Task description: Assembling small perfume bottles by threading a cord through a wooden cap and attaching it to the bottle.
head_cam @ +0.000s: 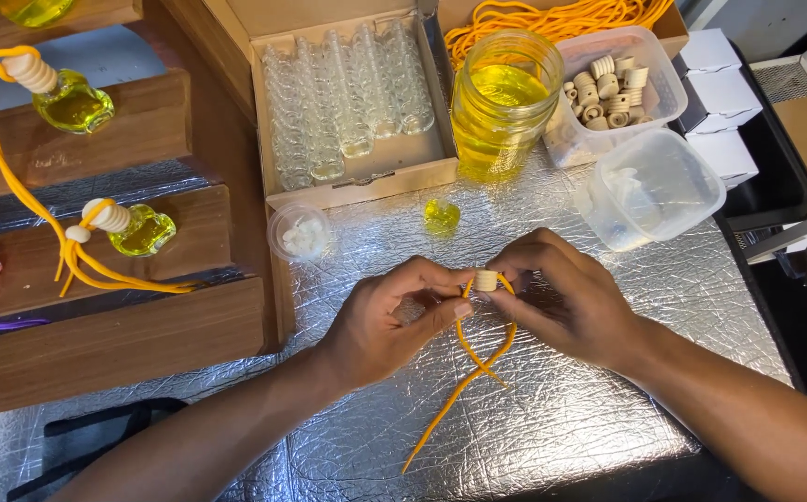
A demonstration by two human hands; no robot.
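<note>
My left hand (394, 316) and my right hand (562, 293) meet over the silver foil table top (608, 418). Between their fingertips sits a small ribbed wooden cap (486, 280). A yellow cord (464, 376) runs through the cap, loops below my fingers, crosses itself and trails toward me. Both hands pinch the cap and cord. A small bottle of yellow liquid (441, 215) stands just beyond my hands.
A cardboard box of several empty clear bottles (348, 93), a jar of yellow liquid (501, 98), a tub of wooden caps (608, 88), an empty tub (654, 186) and a small lidded cup (301, 234) lie behind. Wooden steps at left (115, 344) carry finished corded bottles (138, 231).
</note>
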